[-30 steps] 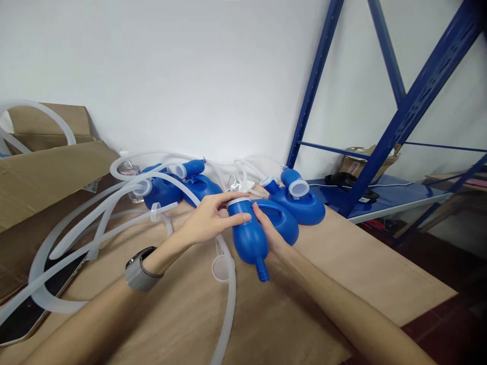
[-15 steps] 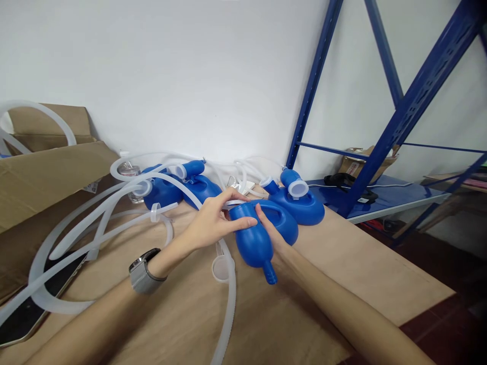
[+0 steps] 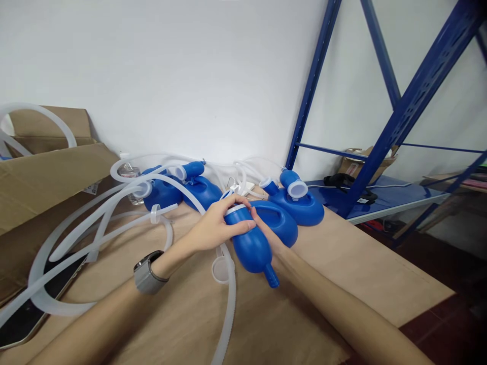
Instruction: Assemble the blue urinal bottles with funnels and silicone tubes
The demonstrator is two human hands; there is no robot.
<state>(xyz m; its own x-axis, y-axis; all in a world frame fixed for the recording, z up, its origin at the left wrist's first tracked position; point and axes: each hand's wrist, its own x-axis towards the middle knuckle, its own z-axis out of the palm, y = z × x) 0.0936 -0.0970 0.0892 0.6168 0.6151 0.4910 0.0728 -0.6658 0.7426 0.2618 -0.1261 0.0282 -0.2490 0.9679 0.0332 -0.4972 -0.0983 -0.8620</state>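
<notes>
A blue plastic funnel-shaped piece (image 3: 251, 248) with a narrow spout is held above the table, spout pointing down toward me. My left hand (image 3: 215, 223) is closed round its wide end, thumb lying across the front. A white ring (image 3: 236, 208) sits at that wide end, under my left fingers. My right hand (image 3: 269, 234) grips the same piece from the right side; most of its fingers are hidden behind it. Just beyond lies a blue bottle with a loop handle (image 3: 287, 233). Below my left hand, a translucent round cap (image 3: 220, 269) rests beside a ribbed hose (image 3: 227, 319).
More blue bottles stand along the wall, one at the right (image 3: 308, 210) and others at the left (image 3: 201, 192). Looped translucent hoses (image 3: 41, 274) cover the left side, near a cardboard box (image 3: 57, 172) and a dark phone-like slab (image 3: 23, 322). A blue metal rack (image 3: 380, 157) stands right.
The blue piece has tipped slightly, its spout shifting a little right and down. A white ring now shows on its wide end. Both hands still hold the piece.
</notes>
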